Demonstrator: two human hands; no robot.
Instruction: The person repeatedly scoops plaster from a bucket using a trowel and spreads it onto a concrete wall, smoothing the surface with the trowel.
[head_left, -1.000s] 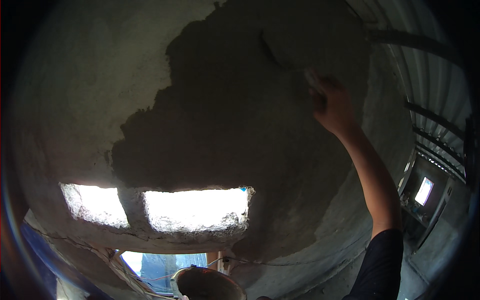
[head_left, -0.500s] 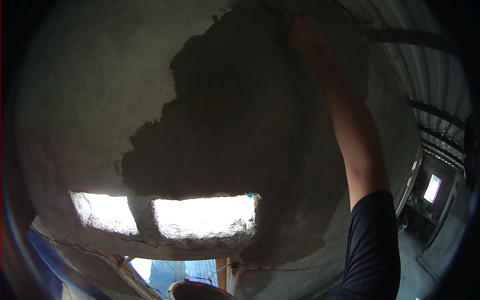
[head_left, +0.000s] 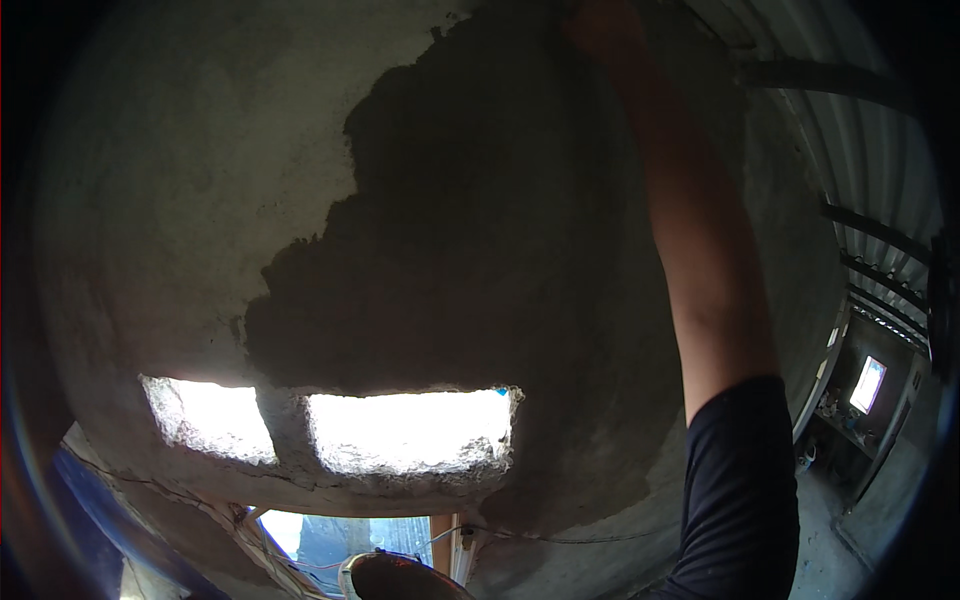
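My bare right arm reaches up across a wall, the dark sleeve at its lower end. Near the top edge, my right hand [head_left: 604, 28] is closed against the wall, in deep shadow. What it grips cannot be made out. Around it spreads a dark, damp-looking patch of plaster [head_left: 480, 230], ragged along its left side. Paler grey wall [head_left: 200, 190] lies to the left of that patch. My left hand is out of view. At the bottom edge shows the rim of a round container [head_left: 352, 572], dark inside; whatever supports it is hidden.
Two bright rough-edged openings [head_left: 410, 432] pierce the wall low down. Beneath them are a wood-framed window [head_left: 350, 535] and a loose cable [head_left: 580, 540]. Corrugated roofing [head_left: 850, 150] on dark beams [head_left: 820, 80] slopes at the right, above a room with a small bright window [head_left: 868, 385].
My right hand has moved slightly higher along the wall, closer to the top edge, with the arm stretched further. The edge of the dark patch looks the same.
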